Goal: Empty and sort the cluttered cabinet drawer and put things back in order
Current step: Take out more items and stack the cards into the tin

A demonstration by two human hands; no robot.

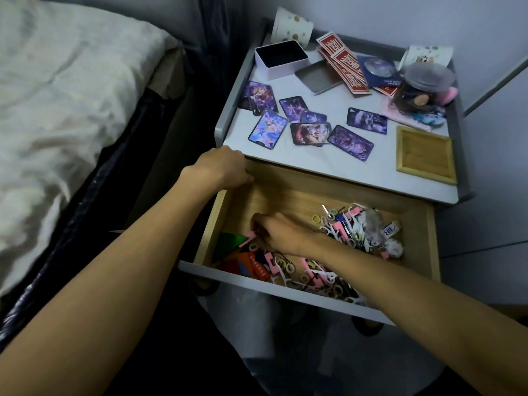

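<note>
The wooden drawer [423, 224] of the grey bedside cabinet stands pulled out. It holds a jumble of pink clips, small hair rings, floss picks [340, 232] and coloured flat pieces [231, 241]. My right hand [277, 232] reaches down into the drawer's left part, its fingers curled on a small pink piece [248, 238]. My left hand [225, 167] is curled over the drawer's back left corner, right under the cabinet top; whether it holds anything is hidden.
On the cabinet top [343, 164] lie several purple picture cards [267, 130], an open white box [281, 60], a metal tin lid [318, 77], red packets [345, 67], a paper cup [291, 27], a lidded jar [423, 87] and a wooden tray [425, 155]. A bed [57, 110] is at left.
</note>
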